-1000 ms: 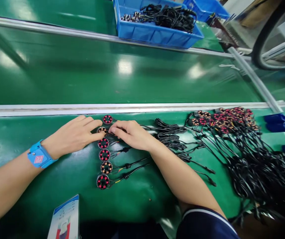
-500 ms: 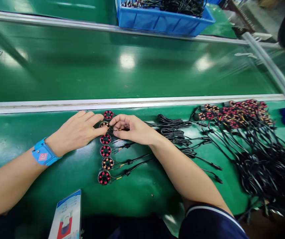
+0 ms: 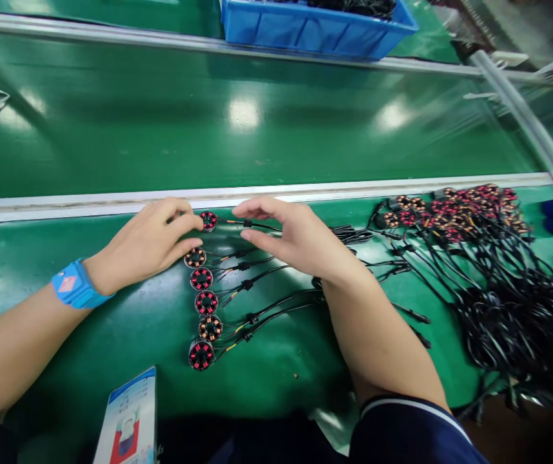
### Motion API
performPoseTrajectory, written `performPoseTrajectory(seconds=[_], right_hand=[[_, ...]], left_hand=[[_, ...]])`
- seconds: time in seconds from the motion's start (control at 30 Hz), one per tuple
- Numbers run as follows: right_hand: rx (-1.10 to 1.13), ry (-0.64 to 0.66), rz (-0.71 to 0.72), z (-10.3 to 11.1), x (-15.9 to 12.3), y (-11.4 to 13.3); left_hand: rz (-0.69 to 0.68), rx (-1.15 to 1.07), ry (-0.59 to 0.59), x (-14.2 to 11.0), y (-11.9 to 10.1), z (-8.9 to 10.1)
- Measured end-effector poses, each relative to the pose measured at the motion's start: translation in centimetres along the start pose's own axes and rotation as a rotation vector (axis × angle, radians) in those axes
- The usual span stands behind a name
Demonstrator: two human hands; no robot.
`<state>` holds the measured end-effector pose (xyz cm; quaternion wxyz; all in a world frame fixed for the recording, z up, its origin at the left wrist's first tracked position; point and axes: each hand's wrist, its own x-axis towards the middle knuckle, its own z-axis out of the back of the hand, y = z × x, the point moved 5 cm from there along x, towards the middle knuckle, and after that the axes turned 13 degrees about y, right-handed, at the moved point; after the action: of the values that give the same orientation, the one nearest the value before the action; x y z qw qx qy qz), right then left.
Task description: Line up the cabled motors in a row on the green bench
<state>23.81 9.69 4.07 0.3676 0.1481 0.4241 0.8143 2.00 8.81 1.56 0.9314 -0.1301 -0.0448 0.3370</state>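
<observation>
Several motor stators, small rings wound with red or copper coils, form a column on the green bench (image 3: 276,367). My left hand (image 3: 153,238) is beside the upper end, thumb and index finger apart. Its index fingertip is at the edge of the red-wound top stator (image 3: 209,221), and the thumb is just above a copper-wound stator (image 3: 194,258). My right hand (image 3: 291,235) hovers over the black cable (image 3: 264,225) of the top stator, with thumb and fingers spread and nothing seen between them. Below sits the bottom stator (image 3: 201,355), its cable running right.
At the right lies a heap of stators (image 3: 470,209) with a tangle of black cables (image 3: 508,322). A blue bin (image 3: 305,29) of cables stands on the back shelf. A white strip (image 3: 87,207) borders the bench, and a badge card (image 3: 126,415) hangs in front.
My right hand has opened and moved up and right, off the wires of the second stator. My left hand has shifted slightly up to the top stator. The lower stators appear slightly further down.
</observation>
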Motion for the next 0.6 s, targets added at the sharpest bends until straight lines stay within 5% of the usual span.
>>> performPoseTrajectory(seconds=[0.27,0.6], right_hand=[[-0.015,0.014,-0.002,-2.7,2.7,-2.5],[0.323,0.086,-0.084,-3.3,3.0,-2.8]], left_hand=[[0.067,-0.316,-0.019,2.7,1.2,-1.0],[-0.040,0.057,-0.076,0.7,0.0,0.2]])
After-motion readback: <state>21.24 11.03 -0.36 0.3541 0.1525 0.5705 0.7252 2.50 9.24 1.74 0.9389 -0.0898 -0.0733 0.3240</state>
